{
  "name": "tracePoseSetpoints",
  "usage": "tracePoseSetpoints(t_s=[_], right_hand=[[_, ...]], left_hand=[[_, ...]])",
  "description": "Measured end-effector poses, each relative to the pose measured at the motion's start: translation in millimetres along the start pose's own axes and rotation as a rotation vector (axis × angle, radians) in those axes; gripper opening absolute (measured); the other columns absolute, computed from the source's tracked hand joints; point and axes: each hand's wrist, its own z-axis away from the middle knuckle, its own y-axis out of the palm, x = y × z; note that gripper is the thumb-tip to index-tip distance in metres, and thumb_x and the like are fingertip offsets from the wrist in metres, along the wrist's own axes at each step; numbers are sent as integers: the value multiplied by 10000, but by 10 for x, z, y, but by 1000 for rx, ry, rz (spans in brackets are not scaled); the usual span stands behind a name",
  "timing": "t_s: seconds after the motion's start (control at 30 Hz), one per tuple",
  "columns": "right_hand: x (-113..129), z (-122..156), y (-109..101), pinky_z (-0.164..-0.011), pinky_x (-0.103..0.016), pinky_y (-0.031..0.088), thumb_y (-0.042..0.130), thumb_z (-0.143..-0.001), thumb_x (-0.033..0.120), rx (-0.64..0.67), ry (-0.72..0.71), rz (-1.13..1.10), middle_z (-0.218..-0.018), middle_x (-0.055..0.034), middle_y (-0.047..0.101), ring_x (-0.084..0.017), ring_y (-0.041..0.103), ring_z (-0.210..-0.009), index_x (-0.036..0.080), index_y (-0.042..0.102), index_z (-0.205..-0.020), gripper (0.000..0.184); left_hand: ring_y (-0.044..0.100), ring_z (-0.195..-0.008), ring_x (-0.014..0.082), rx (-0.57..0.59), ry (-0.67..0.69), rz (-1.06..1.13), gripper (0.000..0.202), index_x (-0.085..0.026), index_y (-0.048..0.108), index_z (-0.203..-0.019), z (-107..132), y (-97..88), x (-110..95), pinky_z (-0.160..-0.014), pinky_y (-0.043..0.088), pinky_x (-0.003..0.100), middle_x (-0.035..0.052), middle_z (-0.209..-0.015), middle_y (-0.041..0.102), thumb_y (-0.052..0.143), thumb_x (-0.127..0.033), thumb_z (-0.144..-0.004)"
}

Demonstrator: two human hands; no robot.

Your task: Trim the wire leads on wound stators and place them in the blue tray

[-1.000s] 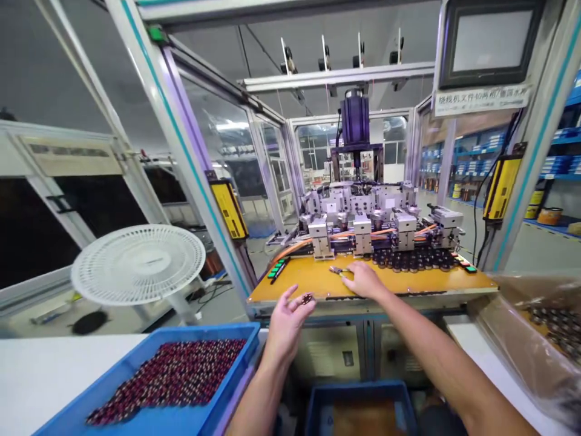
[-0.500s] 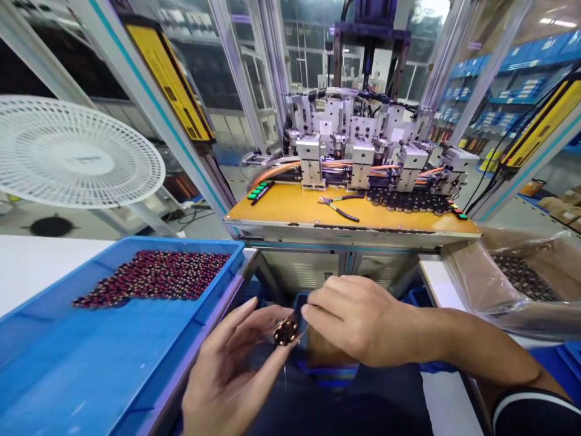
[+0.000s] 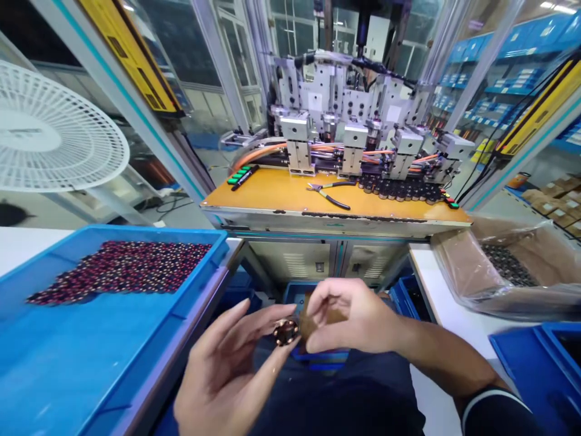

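Both hands had come back from the far yellow deck (image 3: 272,197) to the near middle, low over the person's lap, and in the last half second the right hand (image 3: 351,318) had curled tighter. The left hand (image 3: 218,378) lay palm up, with its thumb and forefinger pinching a small round coil (image 3: 285,332) and its other fingers spread loosely. The right hand met it from the right, thumb and bent fingers pinched at the coil's right edge. Whether it gripped a wire there could not be told. The coil sat between the two hands, clear of every surface.

To the left, a blue tray (image 3: 190,303) held a flat heap of dark red parts (image 3: 122,275). On the deck, pliers (image 3: 329,195) lay just in front of the machine (image 3: 354,130), beside a row of dark parts (image 3: 399,191) at its right. A white fan (image 3: 54,136) stood far left. On the white table (image 3: 438,297) at the right, a clear bag (image 3: 472,272) held more dark parts, and a blue bin (image 3: 521,351) sat near it.
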Motion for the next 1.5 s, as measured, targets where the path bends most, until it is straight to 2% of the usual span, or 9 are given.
tracePoseSetpoints(t_s=[0.1,0.27,0.5,0.63,0.77,0.97,1.13,1.3,1.5], right_hand=[[-123,-78,169,-599,-227,391,936,-454,543,-8,166,-275,-693,35,597,-80,500,-616,157,587,-744,596],[-402,23,284,-589,-233,350,835,-686,547,-155,68,-425,-619,44,548,-75,461,-581,155,587,-737,467],[-224,49,208,-697,-265,421,874,-656,465,-108,-14,-257,-775,12,579,-111,539,-721,153,593,-780,438],[-326,115,277,-653,-256,379,804,-718,563,-172,42,-361,-716,28,530,-95,468,-663,164,556,-757,471],[-373,223,225,-632,-250,364,777,-761,548,-112,15,-299,-727,13,540,-103,463,-682,162,560,-752,444],[-80,155,30,-665,-250,423,835,-702,502,-99,-76,-44,-775,16,574,-104,521,-698,161,585,-825,440],[-26,79,2,-613,-227,408,809,-721,516,80,57,0,-713,32,573,-90,505,-654,153,588,-739,425],[15,43,-158,-598,-224,378,805,-694,561,214,264,-44,-662,41,572,-75,480,-609,144,628,-749,457],[50,74,-186,-574,-216,393,862,-610,543,168,341,-41,-634,32,606,-76,516,-579,140,631,-749,485]], left_hand=[[754,-873,134,-27,-3,9,642,-326,601,-1258,49,30,20,-823,623,215,-52,-1027,791,810,-81,-702],[756,-855,118,-35,-80,57,697,-346,575,-1274,14,-4,19,-785,616,172,-75,-977,794,803,-45,-689],[757,-896,133,48,-117,54,613,-385,597,-1250,72,21,-20,-853,598,196,-66,-1001,800,820,-144,-732],[770,-870,183,31,-316,110,545,-337,632,-1179,76,15,-62,-810,620,241,-16,-963,806,867,-256,-694],[762,-801,196,65,-516,181,309,-237,751,-852,13,-32,-72,-770,621,254,38,-963,794,918,-313,-603],[710,-1048,275,130,-588,217,344,-256,813,-836,6,11,-67,-814,596,264,83,-1141,736,927,-399,-545],[701,-1031,242,161,-568,74,283,-258,827,-817,54,-9,-35,-838,573,235,88,-1063,749,897,-424,-600],[733,-910,230,308,-579,123,222,-263,828,-838,22,-149,8,-754,600,242,87,-1026,763,876,-353,-640],[730,-923,215,333,-554,101,215,-269,827,-881,-19,-207,52,-766,591,223,84,-1046,756,860,-307,-672]])
